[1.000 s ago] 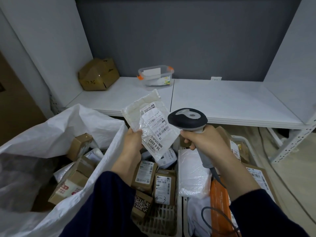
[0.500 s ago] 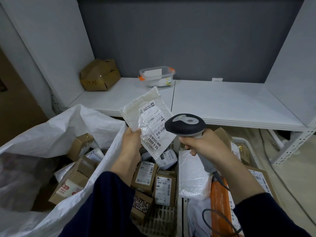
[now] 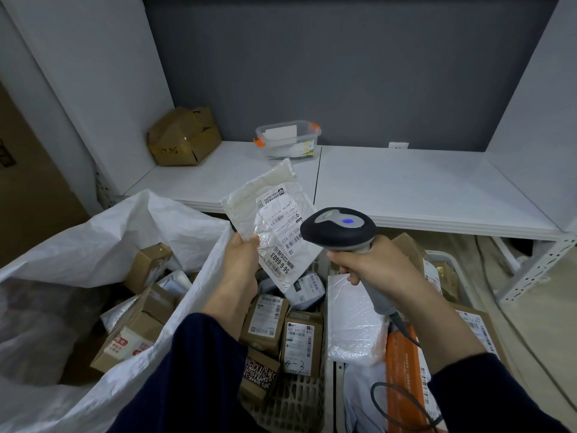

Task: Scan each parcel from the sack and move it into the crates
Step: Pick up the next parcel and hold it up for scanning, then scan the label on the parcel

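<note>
Several parcels already lie in the two crates, so I judge the job well under way but far from finished. My left hand [image 3: 242, 254] holds a white padded parcel [image 3: 271, 226] by its lower-left edge, fingers clamped on it, raised above the left crate [image 3: 295, 401] with the label facing me. My right hand [image 3: 371, 267] has its fingers wrapped tight round the handle of the scanner [image 3: 338, 229], whose head sits just beside the label and shows a blue light. Whether this parcel has registered I cannot tell; it has yet to go into a crate. The left crate holds brown boxes and a small pale packet. The right crate [image 3: 437, 253] holds a white bubble mailer [image 3: 352, 320], an orange parcel [image 3: 402, 370] and labelled cartons. The sack [image 3: 175, 226] on my left has a number of brown boxes and pale bags inside, all left to scan.
</note>
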